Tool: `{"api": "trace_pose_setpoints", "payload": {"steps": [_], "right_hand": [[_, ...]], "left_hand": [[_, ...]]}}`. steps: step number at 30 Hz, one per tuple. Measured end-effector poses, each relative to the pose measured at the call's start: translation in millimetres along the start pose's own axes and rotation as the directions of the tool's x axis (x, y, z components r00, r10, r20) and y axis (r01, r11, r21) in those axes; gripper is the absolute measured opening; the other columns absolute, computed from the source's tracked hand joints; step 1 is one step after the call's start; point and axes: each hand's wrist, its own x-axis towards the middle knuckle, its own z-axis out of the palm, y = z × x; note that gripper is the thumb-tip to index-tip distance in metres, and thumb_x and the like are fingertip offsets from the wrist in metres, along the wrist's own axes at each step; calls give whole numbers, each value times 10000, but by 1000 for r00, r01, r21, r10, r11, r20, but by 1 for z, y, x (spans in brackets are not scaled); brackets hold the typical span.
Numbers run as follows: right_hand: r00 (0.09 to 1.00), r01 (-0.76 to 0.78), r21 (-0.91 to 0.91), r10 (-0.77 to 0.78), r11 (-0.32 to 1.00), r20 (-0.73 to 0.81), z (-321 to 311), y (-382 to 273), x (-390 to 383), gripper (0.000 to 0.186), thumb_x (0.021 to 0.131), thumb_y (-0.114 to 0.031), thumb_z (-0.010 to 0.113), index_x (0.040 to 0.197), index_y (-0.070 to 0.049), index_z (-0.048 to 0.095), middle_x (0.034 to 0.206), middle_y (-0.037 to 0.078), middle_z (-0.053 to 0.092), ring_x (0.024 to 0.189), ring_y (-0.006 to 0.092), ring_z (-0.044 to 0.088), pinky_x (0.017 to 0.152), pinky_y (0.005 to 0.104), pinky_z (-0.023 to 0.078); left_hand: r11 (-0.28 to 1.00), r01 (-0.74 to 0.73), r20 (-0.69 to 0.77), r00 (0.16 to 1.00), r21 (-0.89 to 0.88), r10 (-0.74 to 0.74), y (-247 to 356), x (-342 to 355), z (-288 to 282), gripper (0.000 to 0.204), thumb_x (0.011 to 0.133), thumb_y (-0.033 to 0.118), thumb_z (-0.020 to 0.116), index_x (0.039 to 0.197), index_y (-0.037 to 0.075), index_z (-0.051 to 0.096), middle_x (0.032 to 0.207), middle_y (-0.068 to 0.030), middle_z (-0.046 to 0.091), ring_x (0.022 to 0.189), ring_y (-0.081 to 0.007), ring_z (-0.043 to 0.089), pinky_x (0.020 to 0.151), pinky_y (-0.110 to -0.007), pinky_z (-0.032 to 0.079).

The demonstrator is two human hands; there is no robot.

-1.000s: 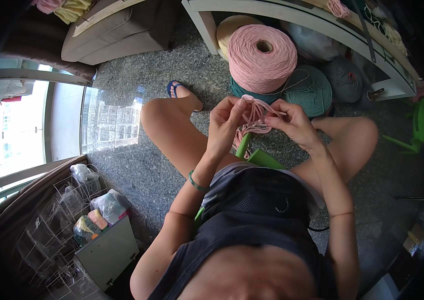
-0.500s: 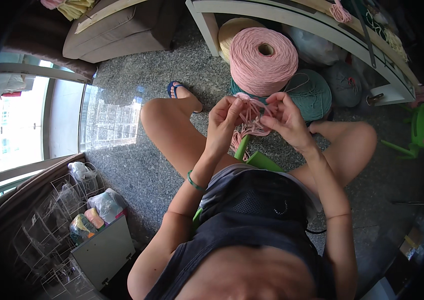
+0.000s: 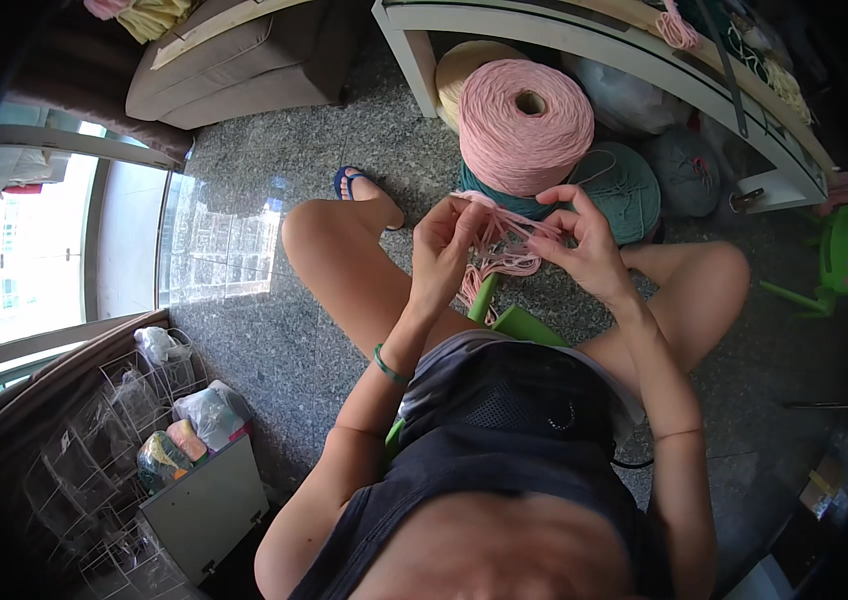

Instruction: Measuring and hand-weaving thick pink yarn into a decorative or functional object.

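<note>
My left hand pinches a bundle of pink cord, thumb against fingers. My right hand has thumb and a finger on the strands at their right side, with other fingers lifted and curled. Loops of cord stretch between both hands and hang over a green plastic seat between my legs. Just beyond the hands stands a large pink yarn cone, on top of teal yarn. Another teal yarn roll lies to its right. The exact knotting between my fingers is too small to make out.
A white-framed stand arches over the yarn, a grey ball and bags. A brown sofa is at upper left, wire baskets with bagged items at lower left. A small green chair stands at right.
Compared with the earlier frames, my right hand's fingers have lifted and shifted on the strands, and the loops between my hands have changed shape. My left hand keeps its pinch.
</note>
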Motion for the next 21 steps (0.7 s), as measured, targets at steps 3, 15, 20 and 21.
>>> {"api": "trace_pose_setpoints", "payload": {"steps": [3,15,20,21], "right_hand": [[1000,19,23,-20,1000,12,-5,-10,-5,443,764,49,628,1140,-40,412,745,-2,532,655,27,504,623,149,407],[953,-73,-126,107,989,285,-23,-105,-30,412,766,16,611,1138,-11,436,712,-11,511,659,39,515,540,188,429],[952,107,-121,-67,987,298,-23,-127,-9,287,807,-36,590,1076,-11,493,706,-23,510,665,17,516,527,165,412],[950,121,-139,-75,983,302,-20,-129,-5,267,815,-45,582,1066,-12,499,709,-21,514,665,15,514,524,159,403]], "left_hand": [[1000,16,-27,1000,-6,-17,-1,1,2,236,947,218,451,926,-1,537,828,-61,609,711,-87,575,639,-216,466],[987,83,-78,992,-134,-94,-4,0,0,213,947,216,447,934,21,532,763,-21,575,630,-57,505,561,-186,407],[991,90,97,992,-96,-81,16,-7,16,206,930,217,491,944,14,525,776,-37,605,601,-43,501,515,-178,404],[992,97,122,989,-79,-87,21,-9,17,215,925,220,501,962,10,529,790,-39,612,604,-40,504,517,-174,409]]}}
